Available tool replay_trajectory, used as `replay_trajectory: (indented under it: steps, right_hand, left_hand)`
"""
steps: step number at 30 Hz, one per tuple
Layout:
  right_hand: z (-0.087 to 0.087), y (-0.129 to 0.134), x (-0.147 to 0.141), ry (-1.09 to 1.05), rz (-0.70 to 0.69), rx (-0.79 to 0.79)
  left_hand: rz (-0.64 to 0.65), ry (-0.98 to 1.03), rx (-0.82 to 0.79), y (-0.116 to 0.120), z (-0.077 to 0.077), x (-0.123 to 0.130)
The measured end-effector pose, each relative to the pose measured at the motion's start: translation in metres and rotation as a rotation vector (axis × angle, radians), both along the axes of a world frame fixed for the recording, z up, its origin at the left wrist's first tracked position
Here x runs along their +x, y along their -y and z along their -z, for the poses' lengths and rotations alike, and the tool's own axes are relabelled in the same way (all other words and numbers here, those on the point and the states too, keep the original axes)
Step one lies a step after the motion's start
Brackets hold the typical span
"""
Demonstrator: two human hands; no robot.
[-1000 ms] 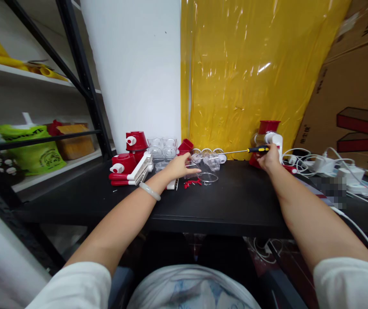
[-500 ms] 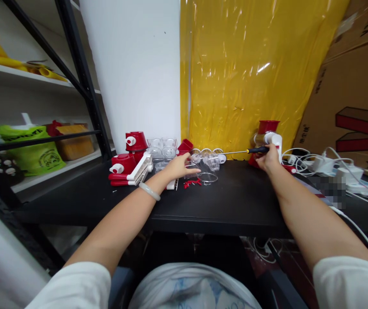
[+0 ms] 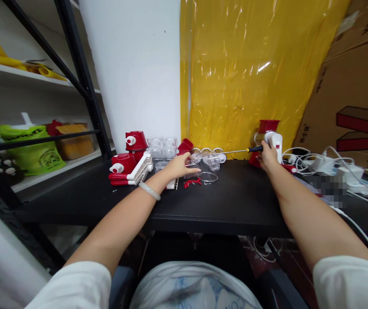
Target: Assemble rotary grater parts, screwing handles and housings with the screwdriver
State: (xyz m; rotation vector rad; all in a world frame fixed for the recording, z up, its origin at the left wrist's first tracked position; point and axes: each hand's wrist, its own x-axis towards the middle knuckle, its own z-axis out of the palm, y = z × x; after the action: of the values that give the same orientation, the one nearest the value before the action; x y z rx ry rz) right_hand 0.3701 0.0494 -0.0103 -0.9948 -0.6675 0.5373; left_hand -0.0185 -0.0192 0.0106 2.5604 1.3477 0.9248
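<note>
The right hand (image 3: 269, 156) is wrapped around the handle of a black-and-yellow screwdriver (image 3: 255, 149), which lies nearly level above the right-hand part of the black tabletop (image 3: 222, 206). Its shaft runs left toward the left hand (image 3: 178, 166); the tip is lost among clear plastic parts (image 3: 212, 161). The left hand, with a pale bangle (image 3: 149, 191) on its wrist, has thumb and fingers apart about a clear piece (image 3: 194, 164); whether it grips cannot be told.

The area around that hand is crowded. Clear cups (image 3: 162, 147) stand behind it and a tilted red funnel (image 3: 185, 146) sits just beyond the fingers. Small red pieces (image 3: 192, 183) and a clear ring (image 3: 217, 177) lie in front and to the right. Farther left are red housings (image 3: 135, 140) with white knobs and a white frame (image 3: 140, 169).

A red-and-white machine (image 3: 276, 139) stands right behind the right hand, partly covered by it, close to tangled white cables (image 3: 322, 163). A yellow sheet (image 3: 251, 77) and a white panel (image 3: 132, 73) back the tabletop, between a black-framed shelf (image 3: 87, 94) and a large cardboard box (image 3: 341, 90).
</note>
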Motion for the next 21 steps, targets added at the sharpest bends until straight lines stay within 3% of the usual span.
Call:
replay_trajectory:
  steps: [8, 21]
  right_hand:
    - [-0.006, 0.004, -0.008, -0.14, -0.043, 0.14]
    - [-0.018, 0.011, -0.012, -0.329, -0.201, 0.128]
  left_hand:
    - [0.018, 0.019, -0.013, 0.001, 0.001, 0.0]
    - [0.021, 0.036, -0.026, 0.003, -0.001, 0.001]
